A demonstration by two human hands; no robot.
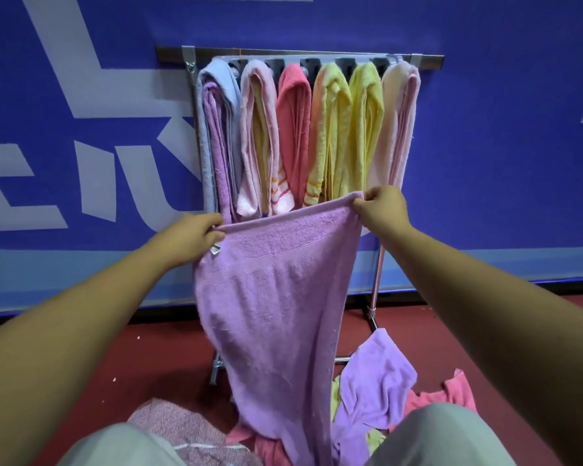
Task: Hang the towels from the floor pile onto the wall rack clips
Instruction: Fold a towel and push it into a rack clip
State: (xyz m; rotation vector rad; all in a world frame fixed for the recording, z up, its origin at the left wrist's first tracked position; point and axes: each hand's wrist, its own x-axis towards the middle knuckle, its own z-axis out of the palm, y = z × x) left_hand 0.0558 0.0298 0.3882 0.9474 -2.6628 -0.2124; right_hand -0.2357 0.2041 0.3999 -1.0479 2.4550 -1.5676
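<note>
I hold a purple towel spread by its top edge in front of the rack. My left hand pinches its left corner and my right hand pinches its right corner, a little higher. The towel hangs down to the floor pile of lilac, pink and yellow-green towels between my knees. The metal rack on the blue wall carries several hung towels: blue and purple at the left, then pink, coral, two yellow, and pale pink at the right. The held towel hides the rack's lower part.
The rack's thin metal legs stand on the red floor right of the held towel. A patterned pinkish cloth lies by my left knee. A blue wall with large white lettering runs behind the rack.
</note>
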